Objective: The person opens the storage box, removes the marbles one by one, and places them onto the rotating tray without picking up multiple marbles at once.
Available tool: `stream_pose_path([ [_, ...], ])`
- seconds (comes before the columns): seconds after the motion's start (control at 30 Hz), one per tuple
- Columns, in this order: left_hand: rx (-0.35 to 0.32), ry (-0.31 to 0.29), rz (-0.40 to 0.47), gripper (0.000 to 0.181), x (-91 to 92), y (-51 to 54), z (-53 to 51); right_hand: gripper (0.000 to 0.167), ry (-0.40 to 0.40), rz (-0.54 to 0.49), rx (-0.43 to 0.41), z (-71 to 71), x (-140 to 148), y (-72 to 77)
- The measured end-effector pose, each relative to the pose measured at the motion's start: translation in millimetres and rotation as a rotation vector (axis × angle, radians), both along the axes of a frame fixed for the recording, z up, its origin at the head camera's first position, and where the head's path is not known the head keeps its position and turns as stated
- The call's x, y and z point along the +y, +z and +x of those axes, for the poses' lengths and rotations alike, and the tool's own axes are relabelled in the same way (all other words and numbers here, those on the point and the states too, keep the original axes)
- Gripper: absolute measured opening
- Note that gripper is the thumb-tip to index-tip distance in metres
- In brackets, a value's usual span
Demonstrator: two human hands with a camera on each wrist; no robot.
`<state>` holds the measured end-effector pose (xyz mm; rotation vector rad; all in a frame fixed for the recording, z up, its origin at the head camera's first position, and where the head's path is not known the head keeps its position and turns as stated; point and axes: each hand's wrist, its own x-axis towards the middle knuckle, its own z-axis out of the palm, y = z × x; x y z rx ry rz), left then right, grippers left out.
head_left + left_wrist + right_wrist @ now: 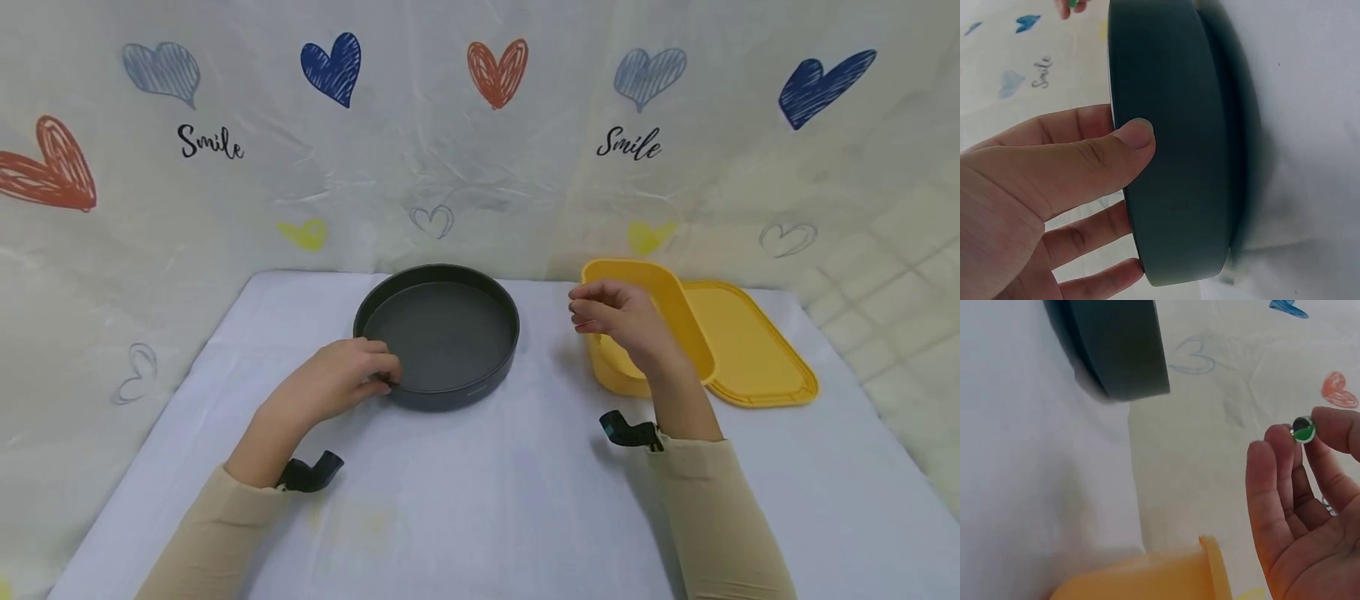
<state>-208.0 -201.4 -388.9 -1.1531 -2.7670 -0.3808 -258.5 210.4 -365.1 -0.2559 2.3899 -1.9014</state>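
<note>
A dark grey round baking pan (442, 333) sits on the white-covered table. My left hand (337, 379) grips its near-left rim; in the left wrist view the thumb (1135, 137) presses the outer wall while the other fingers go over the rim. Raised over the left side of a yellow plastic box (690, 329) is my right hand (626, 321). Between its thumb and fingertips it pinches a small glass marble (1303, 430), clear with green and dark parts. That marble cannot be made out in the head view.
A yellow lid (753, 346) lies flat right of the box, partly beneath or behind it. Behind the table hangs a pale sheet (405, 167) printed with hearts and "Smile". A small black wrist camera (311, 472) is strapped at each sleeve.
</note>
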Motion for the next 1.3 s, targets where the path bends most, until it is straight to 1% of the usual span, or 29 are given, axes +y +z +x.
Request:
stream_pose_path([
  [0.13, -0.001, -0.004, -0.004, 0.023, 2.1, -1.2, -0.6, 0.028, 0.037, -0.065, -0.041, -2.6, -10, -0.4],
  [0.27, -0.011, -0.003, -0.006, 0.022, 2.6, -2.0, 0.0, 0.03, 0.072, -0.082, -0.058, -7.9, -27, 1.4],
  [0.4, -0.012, -0.002, -0.003, 0.022, 2.1, -1.6, 0.7, 0.027, 0.092, -0.1, -0.063, -13.4, -49, 4.9],
  [0.5, -0.01, 0.002, -0.005, 0.022, 1.6, -1.2, 0.8, 0.021, 0.113, -0.153, -0.054, -17.4, -66, 7.3],
  [0.67, -0.016, -0.001, 0.001, 0.023, 1.9, -1.6, 0.2, 0.015, 0.15, -0.28, -0.027, -21.9, -89, 10.2],
  [0.73, -0.017, -0.009, 0.002, 0.023, 3.1, -2.0, -0.2, 0.014, 0.157, -0.299, -0.031, -22.2, -96, 10.2],
  [0.8, -0.018, -0.013, 0.004, 0.023, 4.4, -2.3, -0.5, 0.016, 0.169, -0.291, -0.047, -22.5, -102, 9.3],
  [0.93, -0.021, -0.004, -0.001, 0.022, 5.3, -1.7, 0.0, 0.023, 0.189, -0.218, -0.076, -21.8, -111, 6.2],
  [1.07, -0.018, 0.004, -0.011, 0.022, 4.2, -0.1, 0.0, 0.027, 0.198, -0.175, -0.081, -21.7, -119, 1.8],
  [1.3, -0.032, 0.015, -0.013, 0.022, 1.7, 3.3, 0.7, 0.025, 0.231, -0.124, -0.069, -24.2, -134, -9.8],
])
